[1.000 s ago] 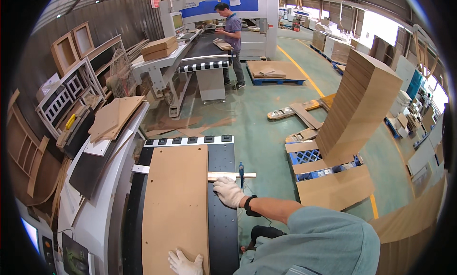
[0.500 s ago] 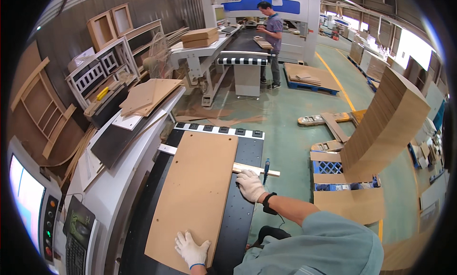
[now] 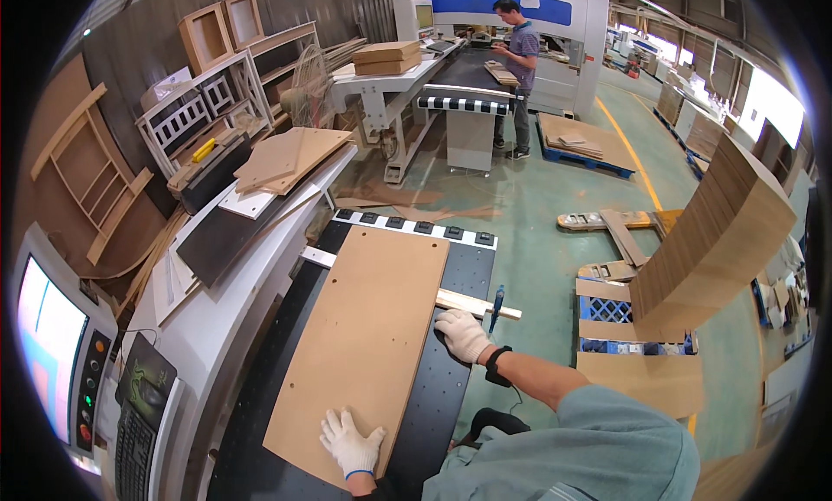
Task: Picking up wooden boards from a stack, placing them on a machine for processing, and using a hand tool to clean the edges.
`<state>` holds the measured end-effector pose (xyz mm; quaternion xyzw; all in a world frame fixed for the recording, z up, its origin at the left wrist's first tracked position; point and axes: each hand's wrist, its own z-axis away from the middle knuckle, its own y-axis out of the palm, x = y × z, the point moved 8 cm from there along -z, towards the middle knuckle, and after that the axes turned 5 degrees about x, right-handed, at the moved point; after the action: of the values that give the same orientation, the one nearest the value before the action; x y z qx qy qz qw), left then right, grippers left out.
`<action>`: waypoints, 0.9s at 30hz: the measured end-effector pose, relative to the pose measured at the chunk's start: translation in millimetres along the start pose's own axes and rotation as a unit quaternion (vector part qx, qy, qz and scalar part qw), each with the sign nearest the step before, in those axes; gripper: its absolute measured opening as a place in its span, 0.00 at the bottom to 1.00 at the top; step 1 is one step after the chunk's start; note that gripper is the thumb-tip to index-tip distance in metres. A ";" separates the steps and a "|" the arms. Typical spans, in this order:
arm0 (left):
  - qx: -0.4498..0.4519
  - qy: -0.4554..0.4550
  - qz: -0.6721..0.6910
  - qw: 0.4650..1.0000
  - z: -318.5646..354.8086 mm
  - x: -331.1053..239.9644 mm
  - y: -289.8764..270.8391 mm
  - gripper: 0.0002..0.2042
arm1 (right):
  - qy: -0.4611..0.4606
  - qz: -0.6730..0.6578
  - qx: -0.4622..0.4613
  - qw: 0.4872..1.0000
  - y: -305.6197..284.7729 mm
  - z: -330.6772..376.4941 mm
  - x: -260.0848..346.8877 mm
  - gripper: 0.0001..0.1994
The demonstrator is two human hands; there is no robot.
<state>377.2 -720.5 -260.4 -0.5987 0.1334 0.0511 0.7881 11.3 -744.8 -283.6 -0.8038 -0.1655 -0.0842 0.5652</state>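
A long tan wooden board (image 3: 364, 328) with small drilled holes lies at a slant on a black bed (image 3: 440, 388). Spread flat on its near end is my left hand (image 3: 353, 445), in a white knit glove, with the fingers apart. My right hand (image 3: 463, 335), gloved alike and with a black band at the wrist, is at the board's right edge. Its fingers are bent and close together against that edge; the fingertips are partly hidden. Just beyond it, a pale wooden strip (image 3: 478, 304) juts out to the right, beside a blue upright piece (image 3: 497, 309).
On the left are a lit monitor (image 3: 54, 349), a keyboard (image 3: 134, 458) and a white bench (image 3: 230, 328) holding loose panels. To the right stand a tall panel stack (image 3: 715, 232) and a yellow pallet jack (image 3: 598, 221). A person (image 3: 522, 55) works at a far machine.
The whole view has shifted slightly, so the scene sits a little further right and higher. Both hands stay at about the same places on the board, which has not visibly moved on the bed.
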 end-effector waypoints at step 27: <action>-0.009 0.000 0.008 1.000 2.1 -1.4 -2.0 0.48 | -0.002 -0.012 -0.013 1.000 -2.1 -2.9 0.0 0.10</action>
<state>376.7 -718.9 -257.7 -0.6044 0.1378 0.0589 0.7824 10.6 -746.8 -280.8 -0.8094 -0.1748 -0.0916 0.5530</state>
